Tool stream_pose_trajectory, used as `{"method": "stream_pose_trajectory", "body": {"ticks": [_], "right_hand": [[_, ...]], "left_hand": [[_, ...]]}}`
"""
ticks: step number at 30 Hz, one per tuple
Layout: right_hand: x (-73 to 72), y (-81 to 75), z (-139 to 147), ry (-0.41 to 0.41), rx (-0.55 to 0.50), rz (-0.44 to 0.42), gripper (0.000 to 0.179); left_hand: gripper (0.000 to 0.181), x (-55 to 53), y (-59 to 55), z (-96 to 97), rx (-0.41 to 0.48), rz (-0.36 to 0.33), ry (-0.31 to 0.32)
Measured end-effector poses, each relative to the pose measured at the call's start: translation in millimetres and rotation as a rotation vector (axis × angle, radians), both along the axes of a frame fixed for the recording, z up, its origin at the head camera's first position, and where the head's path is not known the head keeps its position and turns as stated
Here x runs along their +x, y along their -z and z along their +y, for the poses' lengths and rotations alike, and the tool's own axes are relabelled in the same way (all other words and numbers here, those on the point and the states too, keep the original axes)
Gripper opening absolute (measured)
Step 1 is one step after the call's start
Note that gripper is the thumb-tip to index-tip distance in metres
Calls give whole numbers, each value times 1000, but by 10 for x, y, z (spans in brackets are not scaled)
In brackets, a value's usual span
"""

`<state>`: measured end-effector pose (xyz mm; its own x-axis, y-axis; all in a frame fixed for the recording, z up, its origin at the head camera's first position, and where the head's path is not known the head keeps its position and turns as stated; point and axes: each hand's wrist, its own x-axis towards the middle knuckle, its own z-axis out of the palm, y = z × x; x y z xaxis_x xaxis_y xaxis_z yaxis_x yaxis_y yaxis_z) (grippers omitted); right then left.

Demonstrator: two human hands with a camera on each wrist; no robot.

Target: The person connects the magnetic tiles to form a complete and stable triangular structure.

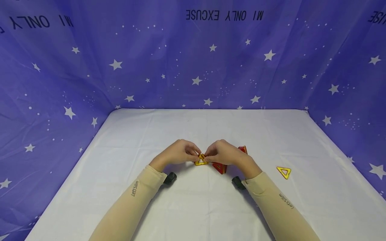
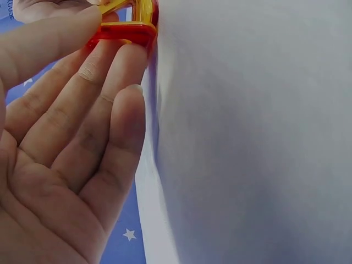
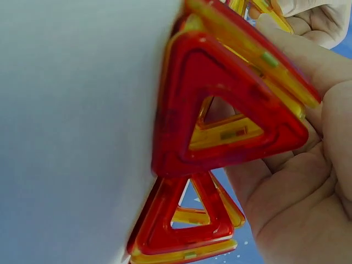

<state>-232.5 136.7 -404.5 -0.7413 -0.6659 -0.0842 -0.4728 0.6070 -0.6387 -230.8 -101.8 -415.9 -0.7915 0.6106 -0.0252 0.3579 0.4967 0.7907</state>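
Near the middle of the table, both hands meet at a small yellow triangular magnetic tile joined to red ones. My left hand pinches it from the left between thumb and fingertips; the left wrist view shows a red tile resting on those fingers. From the other side, my right hand pinches the same piece near its top. Below the right palm stand red-and-yellow triangular tiles in a cluster. In the right wrist view a large red triangle partly hides the right fingers.
A loose yellow triangle lies flat on the white table to the right. Another red tile shows behind the right wrist. Dark wrist devices hang under both forearms. A purple starred curtain surrounds the table's back and sides.
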Motion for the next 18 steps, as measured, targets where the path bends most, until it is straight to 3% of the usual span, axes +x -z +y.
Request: {"method": "stream_pose_trajectory", "body": {"ticks": [11,18], "right_hand": [[-4,14,7,-8,-3,13,16],[3,-6,12,6,10,54,20]], "left_hand": [[26,-10,-5,1,-4,2,17],[41,-30,6,-36,-61,68,53]]}}
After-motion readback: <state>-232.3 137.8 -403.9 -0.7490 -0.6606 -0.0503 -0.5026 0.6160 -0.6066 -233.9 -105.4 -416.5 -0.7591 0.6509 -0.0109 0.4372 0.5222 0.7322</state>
